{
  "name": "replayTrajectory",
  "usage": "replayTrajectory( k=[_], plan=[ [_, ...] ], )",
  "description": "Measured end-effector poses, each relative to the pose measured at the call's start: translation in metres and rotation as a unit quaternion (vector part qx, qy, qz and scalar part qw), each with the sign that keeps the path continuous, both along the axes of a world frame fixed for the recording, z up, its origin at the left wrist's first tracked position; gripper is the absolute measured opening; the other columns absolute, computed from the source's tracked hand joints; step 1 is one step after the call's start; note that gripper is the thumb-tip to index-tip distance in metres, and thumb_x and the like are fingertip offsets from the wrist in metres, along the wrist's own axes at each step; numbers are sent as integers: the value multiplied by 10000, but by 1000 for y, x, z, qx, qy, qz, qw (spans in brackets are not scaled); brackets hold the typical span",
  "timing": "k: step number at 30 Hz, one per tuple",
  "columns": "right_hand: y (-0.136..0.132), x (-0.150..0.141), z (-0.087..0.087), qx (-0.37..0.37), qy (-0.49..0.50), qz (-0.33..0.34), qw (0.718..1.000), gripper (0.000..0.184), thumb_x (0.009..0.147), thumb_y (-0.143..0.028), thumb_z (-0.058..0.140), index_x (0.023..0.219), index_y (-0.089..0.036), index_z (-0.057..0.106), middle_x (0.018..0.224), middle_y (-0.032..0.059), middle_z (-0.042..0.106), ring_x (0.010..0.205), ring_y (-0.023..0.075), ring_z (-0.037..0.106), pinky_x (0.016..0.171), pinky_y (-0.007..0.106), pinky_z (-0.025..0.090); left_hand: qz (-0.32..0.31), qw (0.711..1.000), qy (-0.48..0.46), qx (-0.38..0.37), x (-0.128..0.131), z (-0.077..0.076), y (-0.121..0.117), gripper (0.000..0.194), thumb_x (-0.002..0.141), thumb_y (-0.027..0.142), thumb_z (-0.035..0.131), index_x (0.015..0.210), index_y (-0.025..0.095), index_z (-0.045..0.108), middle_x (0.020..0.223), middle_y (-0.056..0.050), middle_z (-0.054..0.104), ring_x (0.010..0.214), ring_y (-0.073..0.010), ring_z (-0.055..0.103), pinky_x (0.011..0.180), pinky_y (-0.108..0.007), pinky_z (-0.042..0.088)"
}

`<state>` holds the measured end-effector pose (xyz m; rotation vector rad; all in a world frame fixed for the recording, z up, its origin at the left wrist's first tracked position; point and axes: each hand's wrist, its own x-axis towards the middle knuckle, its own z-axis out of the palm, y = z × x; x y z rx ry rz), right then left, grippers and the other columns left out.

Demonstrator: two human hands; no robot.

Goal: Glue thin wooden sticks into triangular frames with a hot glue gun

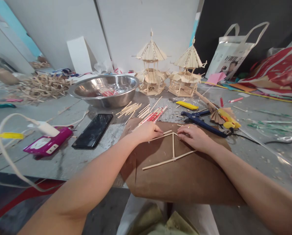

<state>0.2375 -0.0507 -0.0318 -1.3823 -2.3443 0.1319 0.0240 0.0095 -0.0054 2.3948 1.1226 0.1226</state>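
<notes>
A frame of thin wooden sticks lies on a brown board, its crosspiece joining a near stick to a far one. At the far stick's left part, my left hand is closed in a pinch, with a short wooden stick at its fingertips. My right hand has its thumb and fingers pressed together at the far joint of the frame, and its palm hides part of the sticks. Beyond my left hand lie loose wooden sticks and a red-printed packet of sticks.
Two stick-built pagodas stand at the back beside a steel basin. A phone and a purple power bank with cable lie left. Blue pliers and a yellow cutter lie right of the packet.
</notes>
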Motion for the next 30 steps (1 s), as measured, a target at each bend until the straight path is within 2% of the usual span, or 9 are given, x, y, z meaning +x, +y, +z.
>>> replayTrajectory(
  k=[25,30],
  plan=[
    [1,1,0,-11,10,3,1000,227,791,-313,410,822,-194,600,876,52,623,858,176,535,760,321,404,-10,1000,-6,-6,-2,-4,2,284,705,373,461,859,239,658,707,10,653,575,-91,515,542,-189,336],
    [0,-1,2,-10,9,6,1000,231,792,-306,412,867,-189,596,894,57,619,871,176,532,770,322,406,-19,1000,-3,1,-2,-2,1,273,711,351,455,867,246,653,764,16,658,620,-99,535,559,-192,348]
  ],
)
